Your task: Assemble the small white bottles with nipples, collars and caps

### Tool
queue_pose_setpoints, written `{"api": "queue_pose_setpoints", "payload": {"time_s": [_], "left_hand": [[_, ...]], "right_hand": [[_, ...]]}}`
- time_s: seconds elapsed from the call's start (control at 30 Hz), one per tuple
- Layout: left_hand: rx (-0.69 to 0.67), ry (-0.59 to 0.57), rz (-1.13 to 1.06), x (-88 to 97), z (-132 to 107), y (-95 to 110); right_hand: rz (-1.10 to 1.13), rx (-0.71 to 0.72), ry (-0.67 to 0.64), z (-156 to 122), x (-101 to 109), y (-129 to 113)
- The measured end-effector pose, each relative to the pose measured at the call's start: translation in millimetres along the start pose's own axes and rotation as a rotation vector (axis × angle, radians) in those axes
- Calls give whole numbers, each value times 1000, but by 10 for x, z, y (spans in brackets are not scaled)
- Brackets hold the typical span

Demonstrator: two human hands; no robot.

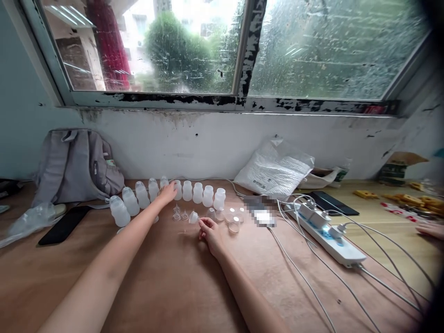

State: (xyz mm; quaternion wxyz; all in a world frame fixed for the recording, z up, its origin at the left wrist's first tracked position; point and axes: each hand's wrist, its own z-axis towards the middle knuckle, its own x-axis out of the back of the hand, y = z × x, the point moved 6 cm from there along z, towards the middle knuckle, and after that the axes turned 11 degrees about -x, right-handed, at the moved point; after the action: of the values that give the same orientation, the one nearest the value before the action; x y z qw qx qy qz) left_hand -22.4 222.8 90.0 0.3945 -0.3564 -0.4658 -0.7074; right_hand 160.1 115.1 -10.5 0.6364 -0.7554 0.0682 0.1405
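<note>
My left hand reaches to the back of the table. Its fingers close on the side of a frosted open-topped baby bottle; the far fingers are partly hidden. More open bottles stand in a row to its right. Bottles with clear domed caps curve away to the left, some behind my left arm. My right hand hovers low over the table with its fingers curled together. A tilted translucent cap is right at its fingertips; whether they grip it is unclear. Clear nipples and rings lie nearby.
A grey backpack, a black phone and a plastic bag are at left. To the right lie a silver padded bag, a white power strip with trailing cables and a dark tablet. Another person's hand shows at far right.
</note>
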Motion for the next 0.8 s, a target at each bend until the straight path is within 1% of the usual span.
{"api": "queue_pose_setpoints", "payload": {"time_s": [0.1, 0.23, 0.33, 0.4, 0.43, 0.5, 0.57, 0.63, 0.7, 0.8], "left_hand": [[-38, 3, 63, -23, -80, 1], [-96, 106, 128, 64, -271, 72], [-165, 237, 147, 153, -507, 150], [-270, 399, 119, 221, -742, 225], [-317, 458, 92, 234, -872, 254], [-354, 520, 24, 221, -1118, 271], [-347, 511, -41, 167, -1308, 267], [-342, 491, -94, 112, -1433, 268], [-351, 477, -145, 68, -1497, 275], [-346, 459, -237, 13, -1518, 271]], "right_hand": [[-6, -4, 4, 12, -2, 4], [-17, -3, 13, 18, -13, 6], [-43, 10, 12, 13, -26, -4], [-57, 19, 6, 5, -37, -15], [-63, 23, 5, 0, -40, -21], [-79, 26, 11, -10, -43, -29], [-91, 28, 14, -19, -46, -36], [-93, 28, 11, -26, -50, -39], [-88, 24, 6, -28, -55, -37], [-76, 10, 1, -27, -55, -27]]}}
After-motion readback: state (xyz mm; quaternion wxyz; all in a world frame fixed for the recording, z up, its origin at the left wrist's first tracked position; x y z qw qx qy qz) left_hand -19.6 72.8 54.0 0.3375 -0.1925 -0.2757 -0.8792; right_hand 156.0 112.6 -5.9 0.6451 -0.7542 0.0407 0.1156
